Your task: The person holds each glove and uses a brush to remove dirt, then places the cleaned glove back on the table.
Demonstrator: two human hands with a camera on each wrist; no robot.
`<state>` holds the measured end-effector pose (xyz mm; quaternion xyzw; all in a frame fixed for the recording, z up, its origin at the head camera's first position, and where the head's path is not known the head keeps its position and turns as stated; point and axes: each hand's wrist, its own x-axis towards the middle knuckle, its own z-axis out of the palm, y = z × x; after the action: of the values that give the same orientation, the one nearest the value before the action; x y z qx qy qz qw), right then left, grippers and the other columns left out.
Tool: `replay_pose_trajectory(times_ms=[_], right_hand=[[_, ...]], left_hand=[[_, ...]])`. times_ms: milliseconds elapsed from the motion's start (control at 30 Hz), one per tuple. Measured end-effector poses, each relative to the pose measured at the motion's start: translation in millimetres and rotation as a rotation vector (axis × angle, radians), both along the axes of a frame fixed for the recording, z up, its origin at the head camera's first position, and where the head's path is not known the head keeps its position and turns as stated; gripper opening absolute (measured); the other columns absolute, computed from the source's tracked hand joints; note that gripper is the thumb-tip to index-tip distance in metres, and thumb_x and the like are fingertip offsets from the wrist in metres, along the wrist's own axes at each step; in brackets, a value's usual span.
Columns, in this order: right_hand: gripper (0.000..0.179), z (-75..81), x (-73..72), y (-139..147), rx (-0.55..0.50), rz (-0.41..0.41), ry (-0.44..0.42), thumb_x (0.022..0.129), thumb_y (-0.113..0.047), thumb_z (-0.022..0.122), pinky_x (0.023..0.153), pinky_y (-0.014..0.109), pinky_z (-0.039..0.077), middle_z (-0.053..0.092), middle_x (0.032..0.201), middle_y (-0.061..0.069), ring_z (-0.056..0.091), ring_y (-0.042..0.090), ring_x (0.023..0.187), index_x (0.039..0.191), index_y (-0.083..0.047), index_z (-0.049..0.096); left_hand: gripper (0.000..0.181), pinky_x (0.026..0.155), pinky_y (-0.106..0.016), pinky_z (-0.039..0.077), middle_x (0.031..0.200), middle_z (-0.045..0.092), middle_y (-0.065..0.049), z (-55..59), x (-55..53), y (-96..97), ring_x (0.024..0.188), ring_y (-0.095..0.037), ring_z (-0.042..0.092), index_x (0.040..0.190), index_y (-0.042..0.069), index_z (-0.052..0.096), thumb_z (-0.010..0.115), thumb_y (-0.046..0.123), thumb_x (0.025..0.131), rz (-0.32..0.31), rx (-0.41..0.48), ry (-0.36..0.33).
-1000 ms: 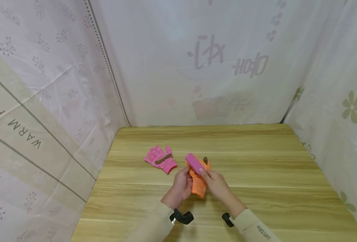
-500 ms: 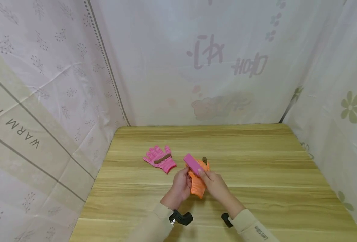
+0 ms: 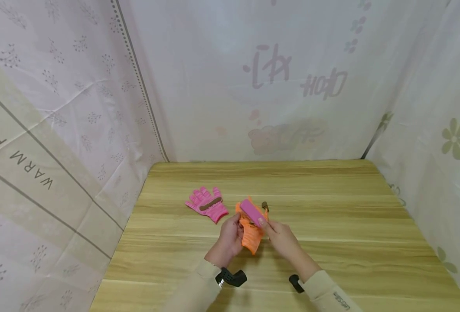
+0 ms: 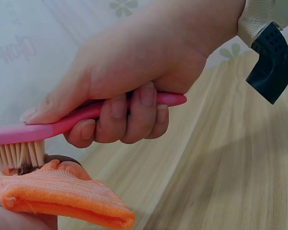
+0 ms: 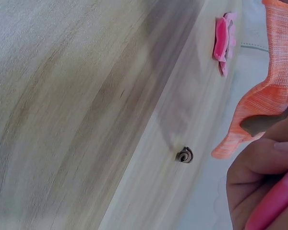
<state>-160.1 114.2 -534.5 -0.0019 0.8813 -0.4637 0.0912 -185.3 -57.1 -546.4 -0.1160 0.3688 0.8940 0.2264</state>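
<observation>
An orange knit glove [image 3: 252, 236] with brown patches is held by its side in my left hand [image 3: 230, 238], above the table. My right hand [image 3: 282, 240] grips the handle of a pink brush [image 3: 252, 212], thumb laid along its back. In the left wrist view the pale bristles [image 4: 17, 154] press down on the glove near a dark spot, and the cuff hangs towards the camera. The right wrist view shows the pink handle [image 5: 273, 203] inside the curled right fingers. Most of my left fingers are hidden behind the glove.
A pink glove [image 3: 210, 204] with a brown palm strip lies flat to the left on the wooden table [image 3: 331, 199]. Just beyond the orange glove sits a small brown coiled thing [image 5: 185, 155]. Printed curtains [image 3: 198, 86] stand around the table.
The orange glove has shifted slightly left and turned in my left hand. The brush has slid a little to the right over it. The pink glove has stayed put.
</observation>
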Motion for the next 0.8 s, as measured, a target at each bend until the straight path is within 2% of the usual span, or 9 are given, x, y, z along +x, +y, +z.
replay_pose_trajectory(times_ms=[67,167,267,333,500,567,633,700,800], right_hand=[[0.061,-1.3,-0.8,1.6,0.001,0.003,0.019,0.103,-0.061,0.041,0.05,0.027,0.036,0.056,0.065,0.008,0.041,0.013,0.055,0.1,-0.009,0.072],[0.06,-2.7,-0.8,4.0,0.016,0.009,0.044,0.103,-0.06,0.041,0.052,0.028,0.037,0.055,0.066,0.007,0.043,0.014,0.057,0.097,-0.009,0.071],[0.061,-2.6,0.2,6.2,0.027,0.015,0.053,0.103,-0.06,0.04,0.054,0.03,0.037,0.052,0.066,0.005,0.043,0.015,0.059,0.103,-0.008,0.073],[0.061,-2.2,1.0,7.5,0.038,0.023,0.06,0.104,-0.059,0.04,0.055,0.03,0.037,0.05,0.066,0.003,0.043,0.016,0.061,0.101,-0.008,0.073],[0.058,-2.8,3.0,9.2,0.057,0.044,0.09,0.104,-0.058,0.041,0.067,0.033,0.045,0.064,0.08,0.006,0.054,0.015,0.074,0.101,-0.009,0.073],[0.057,-3.7,3.4,9.8,0.058,0.042,0.092,0.104,-0.058,0.041,0.07,0.034,0.046,0.066,0.085,0.008,0.055,0.015,0.078,0.104,-0.011,0.073],[0.057,-3.6,3.6,10.4,0.059,0.041,0.082,0.104,-0.059,0.041,0.068,0.032,0.044,0.062,0.08,0.006,0.053,0.015,0.075,0.103,-0.011,0.073],[0.059,-3.2,3.8,10.9,0.061,0.044,0.067,0.104,-0.06,0.04,0.064,0.031,0.041,0.057,0.075,0.005,0.05,0.016,0.071,0.101,-0.011,0.072],[0.06,-0.7,4.7,11.8,0.057,0.048,0.047,0.104,-0.059,0.04,0.058,0.029,0.038,0.05,0.069,0.003,0.044,0.015,0.064,0.096,-0.008,0.07]], left_hand=[[0.049,0.098,-0.034,0.056,0.13,0.068,-0.013,0.7,0.0,-0.8,0.116,-0.018,0.068,0.148,-0.002,0.041,0.029,0.029,0.112,-0.009,0.02,0.009],[0.051,0.099,-0.035,0.055,0.139,0.061,-0.015,1.7,-0.4,-2.0,0.121,-0.02,0.065,0.151,-0.001,0.038,0.027,0.029,0.112,-0.026,0.033,0.014],[0.051,0.099,-0.035,0.055,0.138,0.062,-0.015,2.0,-0.9,-3.2,0.12,-0.02,0.066,0.151,0.0,0.04,0.026,0.03,0.112,-0.041,0.022,0.016],[0.051,0.1,-0.036,0.054,0.137,0.064,-0.013,2.3,-1.6,-3.3,0.119,-0.019,0.066,0.15,0.001,0.041,0.026,0.031,0.112,-0.047,0.029,0.011],[0.051,0.096,-0.033,0.055,0.129,0.068,-0.009,2.6,-1.9,-2.6,0.114,-0.015,0.067,0.148,-0.001,0.04,0.025,0.032,0.112,-0.055,0.036,0.005],[0.052,0.095,-0.032,0.055,0.131,0.067,-0.011,2.3,-1.6,-2.5,0.114,-0.016,0.067,0.15,-0.002,0.038,0.024,0.031,0.112,-0.058,0.04,0.009],[0.052,0.095,-0.033,0.055,0.136,0.064,-0.013,2.0,-1.2,-2.5,0.116,-0.017,0.066,0.151,-0.002,0.037,0.024,0.031,0.112,-0.061,0.044,0.007],[0.05,0.093,-0.032,0.056,0.131,0.067,-0.012,2.1,-1.4,-2.4,0.113,-0.016,0.068,0.148,-0.001,0.04,0.024,0.03,0.112,-0.047,0.046,0.0],[0.041,0.088,-0.026,0.056,0.106,0.069,0.002,3.4,-2.2,-2.2,0.097,-0.006,0.066,0.135,0.002,0.047,0.028,0.03,0.112,-0.005,0.03,-0.014]])
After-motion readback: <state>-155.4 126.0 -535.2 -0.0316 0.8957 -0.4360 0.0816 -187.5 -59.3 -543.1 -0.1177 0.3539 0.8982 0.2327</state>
